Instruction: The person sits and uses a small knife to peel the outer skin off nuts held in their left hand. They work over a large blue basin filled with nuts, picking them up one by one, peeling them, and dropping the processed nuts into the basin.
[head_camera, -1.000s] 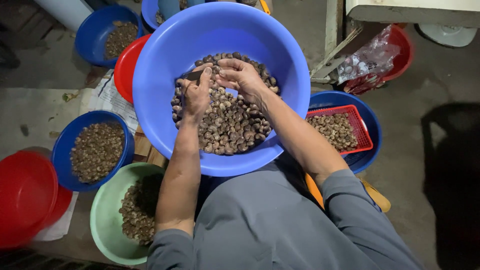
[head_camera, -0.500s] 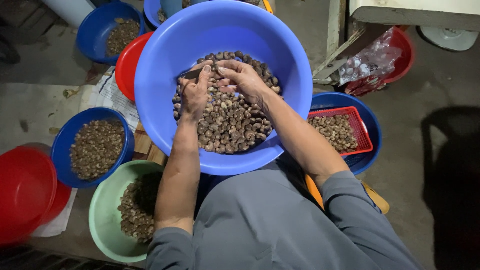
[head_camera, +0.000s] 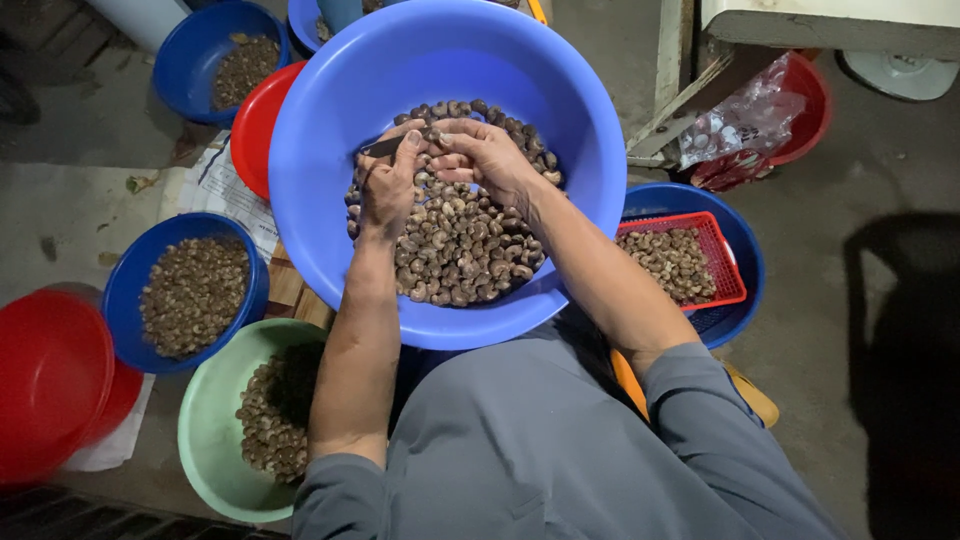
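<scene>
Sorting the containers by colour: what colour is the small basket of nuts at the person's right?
Red, a mesh basket inside a blue bowl; head view.

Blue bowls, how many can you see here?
5: the big bowl under both hands, one at left, one top left, one under the red basket, one cropped on top; more may be hidden.

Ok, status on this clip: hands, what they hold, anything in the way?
Left hand grips a small dark tool. Right hand pinches a nut against it. Both over the big blue basin of nuts. Nothing in the way.
</scene>
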